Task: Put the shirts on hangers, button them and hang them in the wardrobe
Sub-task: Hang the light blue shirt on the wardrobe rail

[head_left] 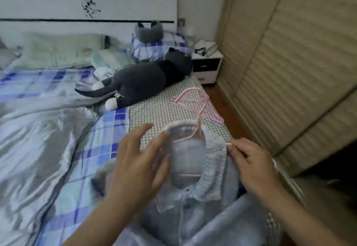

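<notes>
My left hand (141,160) hovered open at 9 o'clock; right hand (253,166) pinched the shirt (208,203) collar. Fabric judged soft, light; hanger (190,137) stiff.

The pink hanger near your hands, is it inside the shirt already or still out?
Inside: the pink hanger runs within the shirt collar, its hook sticking out above.

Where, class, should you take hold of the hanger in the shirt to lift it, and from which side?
Grip the hanger by its hook, coming from above on the far side of the collar. The hook sticks up bare past the shirt, while the shoulder bars lie hidden inside the cloth. The right hand pinches the collar edge; the left hand hovers open and seems free to reach.
</notes>
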### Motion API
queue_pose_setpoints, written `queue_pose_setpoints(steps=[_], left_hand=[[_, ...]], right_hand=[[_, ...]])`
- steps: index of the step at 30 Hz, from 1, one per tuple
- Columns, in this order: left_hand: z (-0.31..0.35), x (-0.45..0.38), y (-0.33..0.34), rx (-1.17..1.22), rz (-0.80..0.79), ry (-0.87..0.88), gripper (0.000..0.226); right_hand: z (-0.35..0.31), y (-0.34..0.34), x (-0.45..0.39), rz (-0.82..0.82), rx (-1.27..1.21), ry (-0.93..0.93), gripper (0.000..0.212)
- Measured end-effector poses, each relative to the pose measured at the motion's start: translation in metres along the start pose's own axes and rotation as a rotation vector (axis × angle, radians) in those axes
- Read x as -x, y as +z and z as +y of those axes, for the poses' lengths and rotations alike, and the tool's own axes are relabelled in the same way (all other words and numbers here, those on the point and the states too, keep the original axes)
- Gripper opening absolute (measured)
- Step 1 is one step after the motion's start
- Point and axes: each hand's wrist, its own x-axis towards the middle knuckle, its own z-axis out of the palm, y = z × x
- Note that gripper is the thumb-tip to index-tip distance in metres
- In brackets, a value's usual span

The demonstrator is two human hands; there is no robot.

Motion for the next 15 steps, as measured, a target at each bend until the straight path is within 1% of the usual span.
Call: queue_pose_setpoints(steps=[2, 4, 6, 7, 9, 12, 14, 15], left_hand=[[0.048, -0.054, -0.027, 0.058, -0.058, 0.119, 0.041], [0.091, -0.095, -0.052, 0.065, -0.078, 0.239, 0.027], [0.130, -0.123, -0.072, 0.031, -0.051, 0.362, 0.029], [0.148, -0.135, -0.080, 0.033, -0.020, 0.409, 0.031], [0.183, -0.157, -0.093, 0.088, 0.037, 0.449, 0.030], [0.235, -0.183, -0.108, 0.194, 0.058, 0.528, 0.028], [0.267, -0.189, -0.116, 0.269, 0.073, 0.598, 0.022], [0.282, -0.189, -0.118, 0.309, 0.066, 0.622, 0.020]], right_hand=[[-0.027, -0.056, 0.006, 0.060, 0.036, -0.010, 0.034], [-0.053, -0.109, 0.007, 0.158, 0.067, -0.023, 0.029], [-0.082, -0.162, 0.012, 0.280, 0.067, -0.034, 0.019], [-0.096, -0.186, 0.017, 0.341, 0.076, -0.051, 0.020], [-0.117, -0.228, 0.034, 0.427, 0.127, -0.050, 0.020], [-0.130, -0.290, 0.065, 0.545, 0.264, 0.021, 0.016], [-0.127, -0.331, 0.088, 0.618, 0.361, 0.074, 0.021], [-0.126, -0.350, 0.101, 0.630, 0.369, 0.106, 0.024]])
